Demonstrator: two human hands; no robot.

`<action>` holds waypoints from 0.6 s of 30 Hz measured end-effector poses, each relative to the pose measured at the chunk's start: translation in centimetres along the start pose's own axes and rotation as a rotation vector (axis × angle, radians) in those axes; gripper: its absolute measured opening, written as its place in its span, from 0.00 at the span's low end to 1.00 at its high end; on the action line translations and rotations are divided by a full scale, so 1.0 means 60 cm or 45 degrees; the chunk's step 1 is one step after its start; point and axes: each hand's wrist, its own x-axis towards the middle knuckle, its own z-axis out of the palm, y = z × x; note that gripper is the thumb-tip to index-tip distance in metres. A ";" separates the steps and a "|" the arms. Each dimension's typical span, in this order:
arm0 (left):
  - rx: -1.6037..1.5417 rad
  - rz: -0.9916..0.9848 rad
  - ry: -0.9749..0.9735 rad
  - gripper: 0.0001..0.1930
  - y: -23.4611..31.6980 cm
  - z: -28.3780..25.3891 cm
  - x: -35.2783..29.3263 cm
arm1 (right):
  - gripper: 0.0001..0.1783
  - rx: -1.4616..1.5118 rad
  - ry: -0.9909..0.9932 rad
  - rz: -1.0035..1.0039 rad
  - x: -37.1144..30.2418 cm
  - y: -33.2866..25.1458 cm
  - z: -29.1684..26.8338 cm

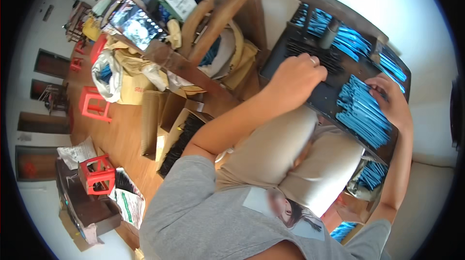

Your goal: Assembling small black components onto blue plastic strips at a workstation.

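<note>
A dark work table [319, 97] stands above my knees, bearing slim blue sticks and thin black pieces. My left hand [300, 76], with a ring on one finger, is closed at the near edge of the black pieces [312, 54]; whatever its fingertips pinch is hidden. Beside the front pile of blue sticks [363, 114], my right hand [391, 99] has its fingers curled in; I cannot make out what is between them. More blue sticks [351, 42] lie at the back of the table, around a grey upright post [330, 33].
A raised dark board [339, 7] borders the table's far side. Left of my legs stands an open cardboard box [169, 139] of black pieces. Red stools [96, 104] and filled sacks are further left. A lit phone [136, 23] sits by a wooden frame [213, 22].
</note>
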 end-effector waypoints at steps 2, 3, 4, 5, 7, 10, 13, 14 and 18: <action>0.042 0.039 -0.009 0.06 0.002 0.000 0.001 | 0.15 -0.016 0.017 0.035 0.006 -0.009 0.001; 0.024 0.040 0.021 0.07 0.002 0.001 0.002 | 0.15 -0.032 -0.025 0.118 0.009 -0.012 -0.003; 0.003 0.042 0.053 0.07 0.003 0.001 0.003 | 0.14 -0.030 -0.052 0.145 0.010 -0.015 -0.004; 0.009 0.055 0.047 0.07 0.003 0.002 0.004 | 0.14 -0.045 -0.053 0.204 0.011 -0.018 -0.003; -0.010 0.038 0.026 0.09 0.003 0.003 0.003 | 0.14 0.011 -0.026 0.172 0.012 -0.020 -0.001; -0.113 0.028 0.105 0.09 0.004 0.004 -0.002 | 0.13 -0.063 0.000 0.220 0.010 -0.021 0.005; -0.246 -0.052 0.134 0.09 0.010 0.008 -0.005 | 0.12 -0.003 0.073 0.136 0.009 -0.019 0.010; -0.242 -0.057 0.136 0.09 0.012 0.010 -0.006 | 0.12 -0.027 0.073 0.139 0.009 -0.018 0.012; -0.307 -0.014 0.322 0.09 0.020 0.014 -0.008 | 0.11 -0.008 0.163 0.131 0.009 -0.021 0.018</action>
